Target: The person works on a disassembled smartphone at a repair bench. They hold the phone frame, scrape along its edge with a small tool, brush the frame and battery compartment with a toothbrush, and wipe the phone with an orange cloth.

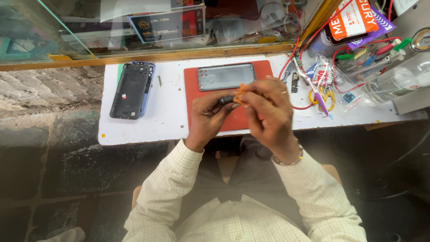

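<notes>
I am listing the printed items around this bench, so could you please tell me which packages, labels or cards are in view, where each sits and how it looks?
Printed card: behind the glass at the top centre, rectangular, dark blue with a red part.
Orange packet: top right corner, orange with white print.
Purple packet: beneath the orange one, purple and white.
Clear bottle: lying at the right, with a small label.

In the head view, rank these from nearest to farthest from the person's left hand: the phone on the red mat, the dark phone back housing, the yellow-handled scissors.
1. Phone on the red mat: just beyond the left hand.
2. Dark phone back housing: off to the left on the white table.
3. Yellow-handled scissors: far right, past the right hand.
</notes>
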`<state>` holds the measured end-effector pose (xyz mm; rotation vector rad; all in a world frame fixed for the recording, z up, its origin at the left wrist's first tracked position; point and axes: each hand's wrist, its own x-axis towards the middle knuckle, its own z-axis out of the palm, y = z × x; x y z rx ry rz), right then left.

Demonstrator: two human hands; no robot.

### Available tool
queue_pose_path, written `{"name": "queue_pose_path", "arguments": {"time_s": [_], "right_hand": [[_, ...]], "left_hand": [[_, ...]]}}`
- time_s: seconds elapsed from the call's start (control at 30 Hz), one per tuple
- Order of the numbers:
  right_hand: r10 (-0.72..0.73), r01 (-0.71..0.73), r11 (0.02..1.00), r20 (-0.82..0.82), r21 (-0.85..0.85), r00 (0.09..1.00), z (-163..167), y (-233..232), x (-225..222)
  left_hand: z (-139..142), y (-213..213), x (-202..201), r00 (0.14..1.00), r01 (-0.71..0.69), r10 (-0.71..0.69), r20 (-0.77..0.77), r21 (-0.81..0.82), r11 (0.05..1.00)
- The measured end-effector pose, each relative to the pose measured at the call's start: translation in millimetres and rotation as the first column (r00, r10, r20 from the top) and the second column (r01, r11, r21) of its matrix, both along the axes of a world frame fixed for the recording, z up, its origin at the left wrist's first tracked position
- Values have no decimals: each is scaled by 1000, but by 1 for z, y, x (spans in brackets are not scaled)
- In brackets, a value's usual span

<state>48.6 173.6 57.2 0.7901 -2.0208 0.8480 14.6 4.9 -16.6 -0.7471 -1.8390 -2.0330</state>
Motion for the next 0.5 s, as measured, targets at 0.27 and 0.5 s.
{"name": "queue_pose_path", "arguments": {"time_s": [0.27, 0.5], "right_hand": [[49, -48, 999, -4, 5, 999, 0, -12, 4], [98, -97, 995, 28, -4, 995, 0, -12, 1]], "left_hand": [[-3, 3, -1, 999, -34, 34, 10, -34, 999], [-5, -1, 1, 1000, -8, 8, -5, 15, 1000]]}}
